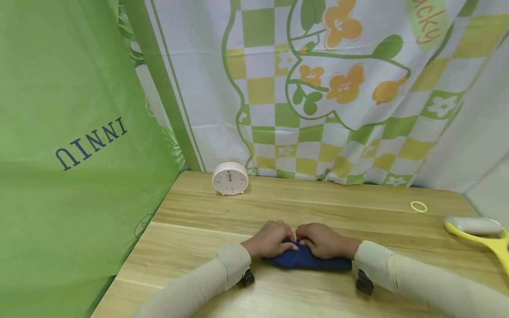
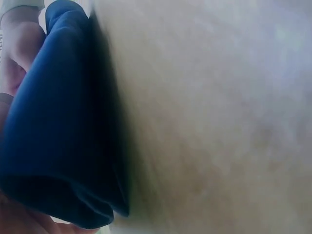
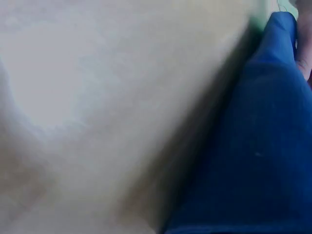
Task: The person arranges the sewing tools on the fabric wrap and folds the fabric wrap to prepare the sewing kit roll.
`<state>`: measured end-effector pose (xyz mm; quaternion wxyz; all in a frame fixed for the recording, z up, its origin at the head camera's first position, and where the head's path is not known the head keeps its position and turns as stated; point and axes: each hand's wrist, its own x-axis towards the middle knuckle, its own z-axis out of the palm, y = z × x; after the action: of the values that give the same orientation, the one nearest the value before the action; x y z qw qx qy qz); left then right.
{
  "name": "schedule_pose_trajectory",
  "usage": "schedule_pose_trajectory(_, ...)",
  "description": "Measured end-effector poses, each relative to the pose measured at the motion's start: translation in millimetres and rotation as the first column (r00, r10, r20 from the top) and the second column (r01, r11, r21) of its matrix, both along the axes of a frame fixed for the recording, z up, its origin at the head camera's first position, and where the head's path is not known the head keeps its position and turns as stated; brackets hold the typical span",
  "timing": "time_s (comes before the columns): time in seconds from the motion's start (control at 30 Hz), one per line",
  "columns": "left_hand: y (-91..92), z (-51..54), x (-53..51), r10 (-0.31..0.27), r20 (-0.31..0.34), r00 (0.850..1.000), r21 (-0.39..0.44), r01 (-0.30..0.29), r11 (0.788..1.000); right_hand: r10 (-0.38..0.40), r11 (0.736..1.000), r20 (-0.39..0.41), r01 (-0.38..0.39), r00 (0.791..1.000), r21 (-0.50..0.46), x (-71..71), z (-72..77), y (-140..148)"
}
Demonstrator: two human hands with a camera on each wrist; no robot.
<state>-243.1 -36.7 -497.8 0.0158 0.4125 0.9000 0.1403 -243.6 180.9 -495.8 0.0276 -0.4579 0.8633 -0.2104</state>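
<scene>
A dark blue folded cloth (image 1: 314, 259) lies low and lengthwise on the wooden table, close in front of the person. The left hand (image 1: 273, 238) grips its left part from above, thumb on the near side. Beside it the right hand (image 1: 326, 240) holds the middle of the cloth, its fingers curled over the far side. Both hands nearly meet at the fingertips. In the left wrist view the cloth (image 2: 53, 122) shows layered folds at its end. Its smooth near side fills the right of the right wrist view, where the cloth (image 3: 258, 146) hides most of the fingers.
A pink round clock (image 1: 230, 179) stands at the table's back left. Toward the back right lies a yellow ring (image 1: 419, 206), and a lint roller (image 1: 475, 226) with a yellow handle sits at the right edge. Curtains hang behind and left of the wooden table (image 1: 191, 251).
</scene>
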Motion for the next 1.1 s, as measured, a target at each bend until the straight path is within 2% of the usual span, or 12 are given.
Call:
schedule_pose_trajectory(0.1, -2.2, 0.6, 0.9, -0.012, -0.022, 1.0, 0.016, 0.013, 1.0, -0.014, 1.0, -0.044, 0.014, 0.999, -0.012, 3.9, 4.8, 0.1)
schedule_pose_trajectory(0.13, -2.9, 2.1, 0.8, -0.014, -0.019, 1.0, 0.029, 0.014, 0.999, -0.021, 0.999, -0.032, 0.02, 0.999, -0.027, 4.2, 7.4, 1.7)
schedule_pose_trajectory(0.23, -5.2, 6.5, -1.1, -0.014, -0.007, 1.0, 0.07, 0.015, 0.997, -0.03, 0.994, 0.058, 0.036, 0.998, -0.1, 3.8, 15.8, 9.5)
schedule_pose_trajectory(0.33, -7.3, 9.6, -2.9, -0.011, 0.019, 1.0, 0.102, 0.009, 0.995, -0.029, 0.984, 0.183, 0.061, 0.983, -0.169, 3.3, 20.3, 18.2)
schedule_pose_trajectory(0.43, -8.7, 8.6, -3.7, 0.0, 0.042, 0.999, 0.095, -0.004, 0.995, -0.037, 0.978, 0.249, 0.086, 0.968, -0.191, 4.2, 19.7, 22.0)
schedule_pose_trajectory(0.53, -9.1, 7.0, -2.4, 0.016, 0.064, 0.998, 0.089, -0.022, 0.996, -0.056, 0.972, 0.259, 0.111, 0.964, -0.205, 5.9, 17.4, 20.9)
schedule_pose_trajectory(0.7, -11.5, 5.9, -2.7, 0.003, 0.084, 0.996, 0.118, -0.013, 0.993, -0.093, 0.965, 0.192, 0.136, 0.977, -0.222, 7.4, 17.4, 19.1)
schedule_pose_trajectory(0.8, -17.2, 5.0, -6.5, 0.006, 0.1, 0.995, 0.106, -0.017, 0.994, -0.153, 0.961, 0.188, 0.19, 0.97, -0.199, 7.3, 20.6, 20.2)
schedule_pose_trajectory(0.93, -26.8, 3.9, -12.7, 0.037, 0.138, 0.99, 0.025, -0.04, 0.999, -0.229, 0.962, 0.189, 0.251, 0.955, -0.103, 7.8, 25.8, 27.8)
schedule_pose_trajectory(1.0, -31.1, 2.8, -14.7, 0.047, 0.152, 0.987, -0.025, -0.044, 0.999, -0.221, 0.973, 0.196, 0.231, 0.955, -0.028, 9.5, 27.8, 35.2)
schedule_pose_trajectory(1.1, -36.2, 1.3, -14.6, 0.061, 0.172, 0.983, -0.06, -0.052, 0.997, -0.177, 0.984, 0.274, 0.165, 0.945, 0.066, 13.3, 29.1, 47.6)
